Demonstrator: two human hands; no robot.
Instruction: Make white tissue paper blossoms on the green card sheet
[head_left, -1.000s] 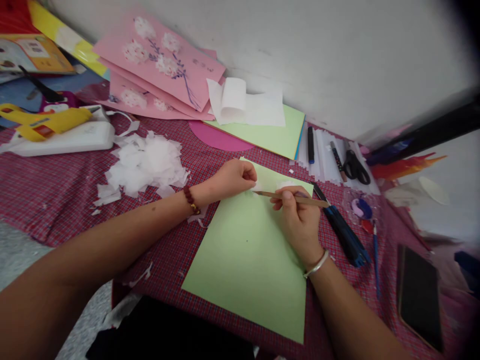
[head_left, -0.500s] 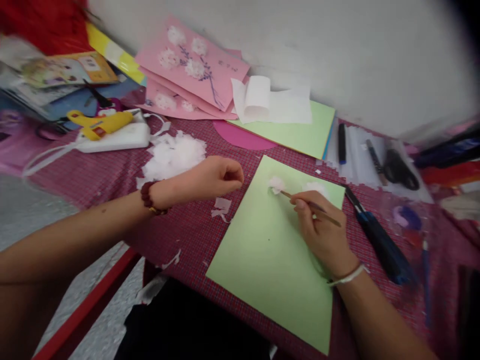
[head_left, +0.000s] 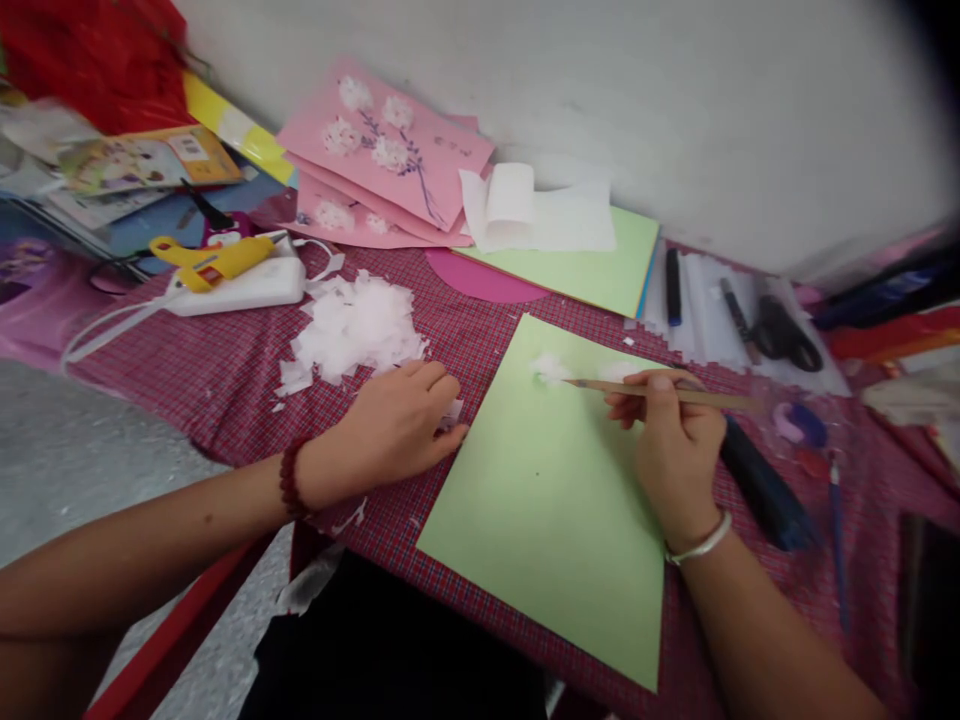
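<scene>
My right hand [head_left: 679, 450] is closed around a slim wooden stick with a dark pointed tip [head_left: 619, 387]. Its tip touches or nearly touches a white crumpled paper tuft [head_left: 551, 368] on the light green sheet [head_left: 540, 540]. A second white tuft [head_left: 616, 371] lies to the right, partly behind the stick and my fingers. My left hand [head_left: 386, 425] rests at the sheet's left edge with curled fingers, beside a white paper scrap [head_left: 452, 412]; what the fingers hold, if anything, is hidden. A pile of white paper pieces [head_left: 356, 325] lies just beyond it.
Pink cards with white flowers [head_left: 397, 150] lean at the wall beside a curled white paper [head_left: 510, 205]. A yellow glue gun [head_left: 217, 262] rests on a white power strip [head_left: 247, 288] at left. On the right are a blue-black cutter [head_left: 769, 490], dark markers [head_left: 673, 285] and scissors [head_left: 784, 335].
My left hand has come down and left to the table by the paper scrap. My right hand has shifted right and turned, so the stick now lies more level, its tip still by the tuft.
</scene>
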